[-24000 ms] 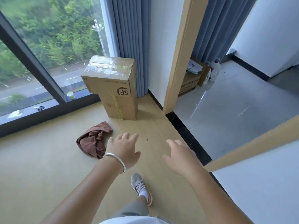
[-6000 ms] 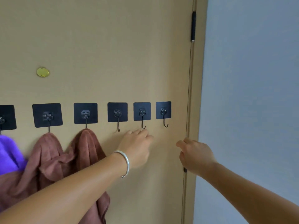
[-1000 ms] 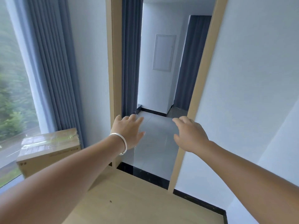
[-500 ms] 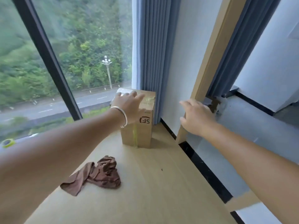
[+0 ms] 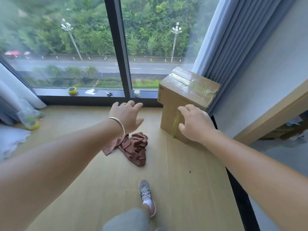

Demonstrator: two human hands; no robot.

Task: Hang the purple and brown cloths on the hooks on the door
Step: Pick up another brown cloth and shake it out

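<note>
A wide window [image 5: 66,47] fills the top of the view, split by a dark upright frame, with green trees and a road outside; below it runs a dark sill [image 5: 55,92]; a pale wooden floor [image 5: 183,189] spreads across the lower part; grey-blue curtains [image 5: 233,47] hang at the right beside a pale wall, and a paler curtain bunches at the far left; a taped cardboard box [image 5: 188,90] stands on the floor in the right corner by the curtains; two bare forearms reach forward from the bottom edges; the left hand [image 5: 127,116], with a silver bangle [image 5: 117,125] on its wrist, is held in the air with fingers spread and relaxed, holding nothing; the right hand [image 5: 195,125] is likewise spread and holds nothing, seen in front of the box, though whether it touches the box cannot be told; the brown cloth [image 5: 133,148] lies crumpled on the floor, just below the left hand and left of the box, untouched; a grey-clad knee and a grey sneaker [image 5: 146,196] stand on the floor nearer the viewer; on the sill sit a roll of yellow tape [image 5: 72,90], scissors [image 5: 108,93] and a small white cup [image 5: 137,93].
</note>
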